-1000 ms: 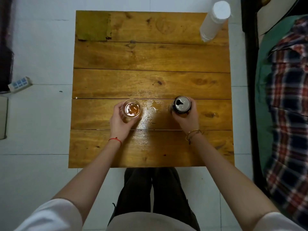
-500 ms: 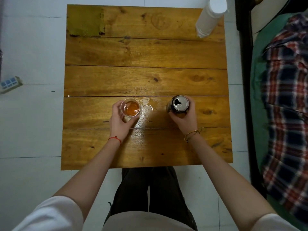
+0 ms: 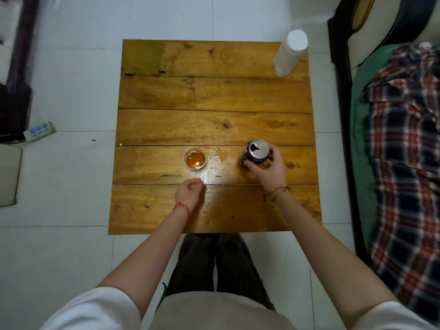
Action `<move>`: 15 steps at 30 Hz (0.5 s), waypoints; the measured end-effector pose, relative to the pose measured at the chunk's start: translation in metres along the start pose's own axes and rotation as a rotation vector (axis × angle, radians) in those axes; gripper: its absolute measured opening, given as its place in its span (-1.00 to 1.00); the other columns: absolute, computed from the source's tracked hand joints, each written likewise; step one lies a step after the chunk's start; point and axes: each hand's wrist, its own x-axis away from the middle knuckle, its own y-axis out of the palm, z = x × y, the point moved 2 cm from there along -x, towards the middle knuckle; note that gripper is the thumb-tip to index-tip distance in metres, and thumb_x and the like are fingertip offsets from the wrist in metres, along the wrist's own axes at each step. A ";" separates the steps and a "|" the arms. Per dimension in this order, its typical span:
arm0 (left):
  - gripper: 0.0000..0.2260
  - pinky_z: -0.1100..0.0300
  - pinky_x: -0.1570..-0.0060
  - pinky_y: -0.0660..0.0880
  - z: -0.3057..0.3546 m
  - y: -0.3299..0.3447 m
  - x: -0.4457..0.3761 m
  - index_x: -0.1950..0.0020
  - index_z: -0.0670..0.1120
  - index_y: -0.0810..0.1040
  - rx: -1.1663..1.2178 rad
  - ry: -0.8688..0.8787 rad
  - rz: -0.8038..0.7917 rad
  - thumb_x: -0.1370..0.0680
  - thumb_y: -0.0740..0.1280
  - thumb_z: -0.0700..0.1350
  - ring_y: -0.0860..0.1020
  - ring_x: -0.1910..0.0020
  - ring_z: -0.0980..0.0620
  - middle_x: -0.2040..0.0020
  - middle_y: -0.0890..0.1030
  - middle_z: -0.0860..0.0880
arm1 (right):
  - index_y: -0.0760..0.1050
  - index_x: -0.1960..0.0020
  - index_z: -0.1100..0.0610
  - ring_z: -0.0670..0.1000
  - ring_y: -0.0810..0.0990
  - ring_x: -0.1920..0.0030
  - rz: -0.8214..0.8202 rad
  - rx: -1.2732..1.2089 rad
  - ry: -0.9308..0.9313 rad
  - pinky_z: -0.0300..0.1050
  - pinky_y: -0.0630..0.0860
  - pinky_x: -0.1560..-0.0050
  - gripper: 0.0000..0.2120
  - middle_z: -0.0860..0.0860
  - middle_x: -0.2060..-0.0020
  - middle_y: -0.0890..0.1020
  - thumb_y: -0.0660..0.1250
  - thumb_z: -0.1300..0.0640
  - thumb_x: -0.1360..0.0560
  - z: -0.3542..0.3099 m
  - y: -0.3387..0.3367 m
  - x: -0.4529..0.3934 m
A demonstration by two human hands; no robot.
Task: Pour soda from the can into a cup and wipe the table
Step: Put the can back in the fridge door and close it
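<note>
Cup (image 3: 194,158) holds soda; spill (image 3: 217,160) lies between cup and can (image 3: 256,152) on the desk (image 3: 214,96). Right hand (image 3: 270,169) grips the upright can. Left hand (image 3: 189,192), loosely curled and empty, sits nearest the green cloth (image 3: 143,57), far-left corner.

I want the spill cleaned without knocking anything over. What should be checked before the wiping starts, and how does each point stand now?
1. Clear plastic cup upright with amber soda: ok.
2. Left hand off the cup, empty: ok.
3. Dark blue opened soda can upright, in the right hand: ok.
4. Wet spill patch between cup and can on the wooden plank table: not ok.
5. Green cloth at the far left corner, not picked up: not ok.
6. White cylindrical bottle far from the spill: ok.
</note>
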 end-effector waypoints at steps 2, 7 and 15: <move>-0.88 -0.03 -0.19 0.55 0.019 0.004 0.021 -0.03 -0.04 0.63 0.101 -0.048 -0.129 -0.58 0.33 -0.05 0.64 -0.06 -0.09 0.01 0.68 -0.07 | 0.35 -0.35 0.12 -0.11 0.43 -0.22 -0.024 0.007 -0.025 -0.13 0.48 -0.26 -0.32 -0.04 -0.23 0.49 0.56 0.11 -0.32 -0.022 -0.010 0.012; -0.75 0.09 -0.10 0.57 0.073 0.008 0.074 -0.16 -0.19 0.57 0.330 -0.138 -0.273 -0.60 0.30 -0.04 0.63 -0.06 -0.03 -0.10 0.65 -0.12 | 0.36 -0.33 0.06 -0.18 0.43 -0.18 -0.079 0.024 -0.088 -0.42 0.47 -0.10 -0.33 -0.12 -0.16 0.48 0.57 0.09 -0.31 -0.072 -0.033 0.052; -0.65 0.14 -0.08 0.58 0.104 -0.006 0.139 -0.29 -0.25 0.50 0.513 -0.144 -0.440 -0.62 0.27 -0.03 0.60 -0.20 -0.11 -0.19 0.63 -0.21 | 0.37 -0.32 0.04 -0.09 0.49 -0.20 -0.113 0.001 -0.138 -0.23 0.51 -0.16 -0.32 -0.04 -0.21 0.53 0.57 0.04 -0.29 -0.119 -0.049 0.110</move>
